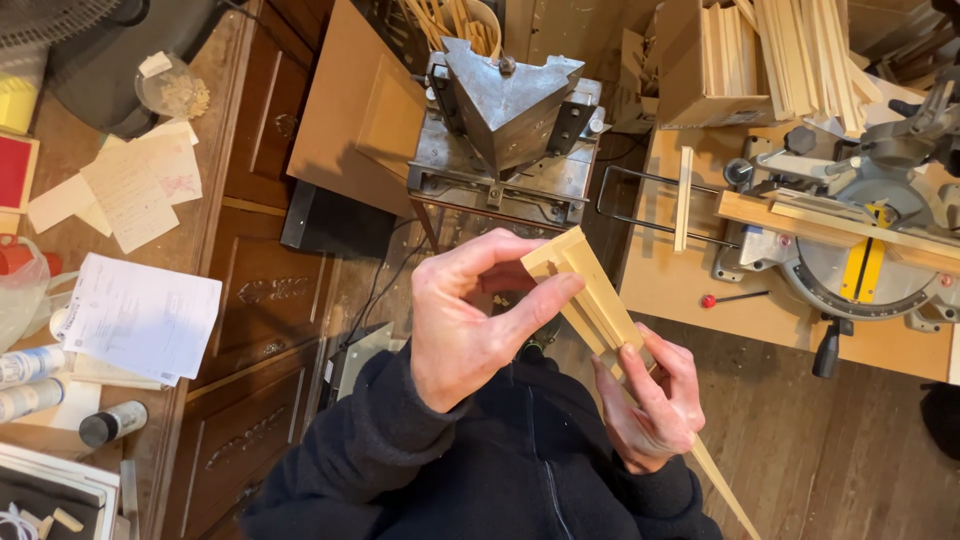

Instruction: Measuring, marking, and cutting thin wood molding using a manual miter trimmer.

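Observation:
A pale wooden moulding strip (pixel 590 292) with a mitred upper end is held in front of my chest, slanting from upper left to lower right. My left hand (pixel 470 320) pinches its mitred tip between thumb and fingers. My right hand (pixel 650 400) grips the strip lower down, and its long tail runs past my wrist toward the bottom of the view.
A metal corner-joining machine (pixel 505 130) stands straight ahead. A mitre saw (pixel 860 250) with wood strips sits on a plywood bench at right, under boxes of mouldings (pixel 780 50). Papers (pixel 140 315), bottles and a fan base lie on the wooden cabinet at left.

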